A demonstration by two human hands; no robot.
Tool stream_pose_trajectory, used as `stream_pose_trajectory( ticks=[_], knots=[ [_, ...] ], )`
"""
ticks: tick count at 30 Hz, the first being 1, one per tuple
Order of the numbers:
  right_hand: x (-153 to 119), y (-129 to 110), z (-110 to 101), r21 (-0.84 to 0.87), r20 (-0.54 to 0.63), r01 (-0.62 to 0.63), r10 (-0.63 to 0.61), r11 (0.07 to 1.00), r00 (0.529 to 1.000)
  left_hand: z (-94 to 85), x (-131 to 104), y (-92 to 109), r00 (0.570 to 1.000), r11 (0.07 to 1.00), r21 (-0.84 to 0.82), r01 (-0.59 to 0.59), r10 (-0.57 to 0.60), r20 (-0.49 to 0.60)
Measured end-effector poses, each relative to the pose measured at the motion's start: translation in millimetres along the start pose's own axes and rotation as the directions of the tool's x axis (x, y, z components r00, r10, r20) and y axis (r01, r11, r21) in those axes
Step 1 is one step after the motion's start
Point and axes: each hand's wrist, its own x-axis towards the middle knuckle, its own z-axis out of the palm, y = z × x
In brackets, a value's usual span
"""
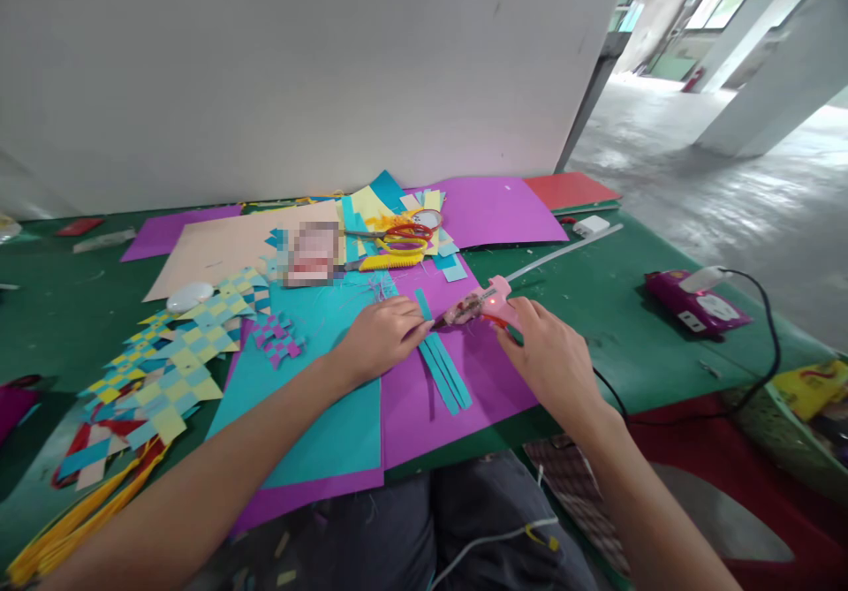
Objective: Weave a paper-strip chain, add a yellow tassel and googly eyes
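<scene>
My right hand [549, 344] is wrapped round the handle of a pink glue gun [502, 302], whose dark, stained front points left. A long translucent glue stick [563, 251] runs out of the gun's back. At the gun's tip, my left hand [384, 335] has its fingers pressed together on the upper part of blue paper strips [445, 370]. These strips lie side by side on a purple sheet [490, 397]. Under my left forearm is a large turquoise sheet [318, 432].
Scissors [405, 245] and a yellow-handled cutter [390, 261] lie behind my left hand. Woven paper pieces [192, 344] spread at the left. A purple power box [699, 299] with a black cord stands right on the green table [616, 317]; a basket [788, 441] is beyond its edge.
</scene>
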Motion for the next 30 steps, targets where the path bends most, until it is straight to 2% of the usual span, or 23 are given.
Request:
stream_pose_trajectory(
  ticks=[15,30],
  knots=[
    [-1.3,2.0,0.0,-0.021,-0.042,0.016,-0.017,1.000,0.999,-0.2,0.7,-0.7,1.000,1.000,-0.004,0.003,-0.003,0.020],
    [-1.0,0.7,-1.7,0.006,-0.005,-0.011,0.011,1.000,1.000,-0.4,0.4,0.3,1.000,1.000,0.000,-0.002,0.002,0.026]
  ],
)
